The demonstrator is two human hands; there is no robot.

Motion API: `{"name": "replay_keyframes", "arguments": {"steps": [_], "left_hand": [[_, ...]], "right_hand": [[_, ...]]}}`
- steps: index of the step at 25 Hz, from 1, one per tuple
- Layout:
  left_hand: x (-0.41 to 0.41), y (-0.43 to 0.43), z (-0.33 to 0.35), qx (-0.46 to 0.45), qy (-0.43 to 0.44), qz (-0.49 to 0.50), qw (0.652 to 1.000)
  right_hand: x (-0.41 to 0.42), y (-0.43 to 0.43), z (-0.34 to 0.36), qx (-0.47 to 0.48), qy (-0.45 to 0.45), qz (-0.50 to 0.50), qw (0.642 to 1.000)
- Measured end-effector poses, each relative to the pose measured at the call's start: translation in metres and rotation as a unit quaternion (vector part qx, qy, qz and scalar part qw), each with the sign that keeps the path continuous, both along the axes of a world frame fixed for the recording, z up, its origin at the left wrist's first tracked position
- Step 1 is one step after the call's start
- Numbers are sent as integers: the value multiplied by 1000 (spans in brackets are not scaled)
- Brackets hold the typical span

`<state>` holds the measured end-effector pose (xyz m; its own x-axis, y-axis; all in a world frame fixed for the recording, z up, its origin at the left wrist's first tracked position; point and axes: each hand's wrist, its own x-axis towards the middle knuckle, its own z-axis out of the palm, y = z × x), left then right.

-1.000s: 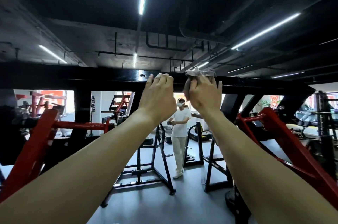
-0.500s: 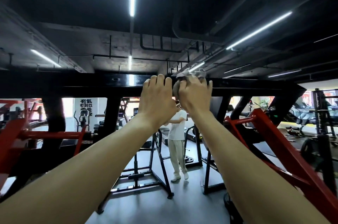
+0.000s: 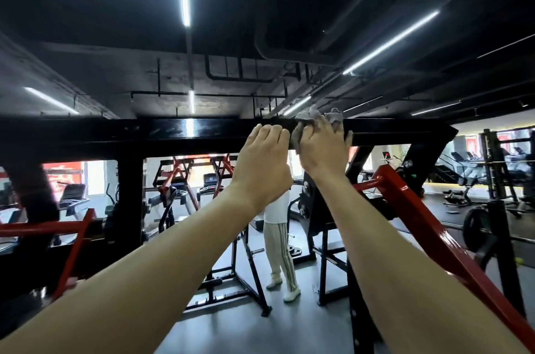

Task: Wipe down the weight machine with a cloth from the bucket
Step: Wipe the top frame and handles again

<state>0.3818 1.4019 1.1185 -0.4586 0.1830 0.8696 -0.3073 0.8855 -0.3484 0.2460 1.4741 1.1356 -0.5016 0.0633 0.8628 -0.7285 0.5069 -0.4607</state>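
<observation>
The weight machine's black top crossbeam (image 3: 144, 133) runs across the view overhead. My right hand (image 3: 322, 151) presses a crumpled grey cloth (image 3: 315, 117) against the beam, fingers curled round the cloth, which bunches above the knuckles. Just to its left, my left hand (image 3: 263, 162) rests on the beam's front edge, its fingers hooked over the top. Both arms reach up and forward. The bucket is not in view.
Red lever arms of the machine slope down at right (image 3: 428, 226) and at left (image 3: 72, 240). A person in white (image 3: 279, 240) stands beyond the beam among black racks (image 3: 246, 275). Treadmills and other machines fill the back.
Both hands have slid to the right along the beam with the cloth, and my view has turned left and shifted, bringing different upright posts under the beam.
</observation>
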Motion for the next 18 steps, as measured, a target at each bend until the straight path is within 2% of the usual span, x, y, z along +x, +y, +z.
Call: {"name": "replay_keyframes", "arguments": {"steps": [4,9,15,18], "left_hand": [[1,-3,-1,4,-4,-12,1000],[37,-7,1,5,9,5,1000],[111,-59,9,17,84,43,995],[150,-81,9,16,91,73,993]], "right_hand": [[19,-8,-18,35,83,4,996],[50,-27,-6,29,11,16,999],[129,-79,-6,34,73,46,996],[169,-109,0,84,87,58,991]]}}
